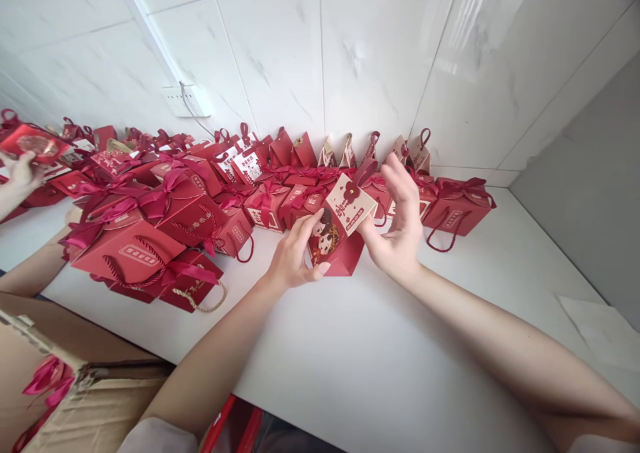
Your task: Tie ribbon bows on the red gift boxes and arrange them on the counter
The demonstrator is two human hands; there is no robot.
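A small red and cream gift box is tilted above the white table in front of me. It has a cartoon figure printed on its side and a dark red ribbon loop at its top. My left hand grips the box from the left, fingers on its printed side and thumb low at the front. At the box's right edge, the thumb of my right hand touches or nearly touches the cream flap. The other fingers of that hand are raised and apart from the box.
Several red gift boxes with bows are piled to the left. A row of small boxes lines the tiled wall. One roped box stands at right. A cardboard carton sits lower left. At far left, another person's hand holds a red packet.
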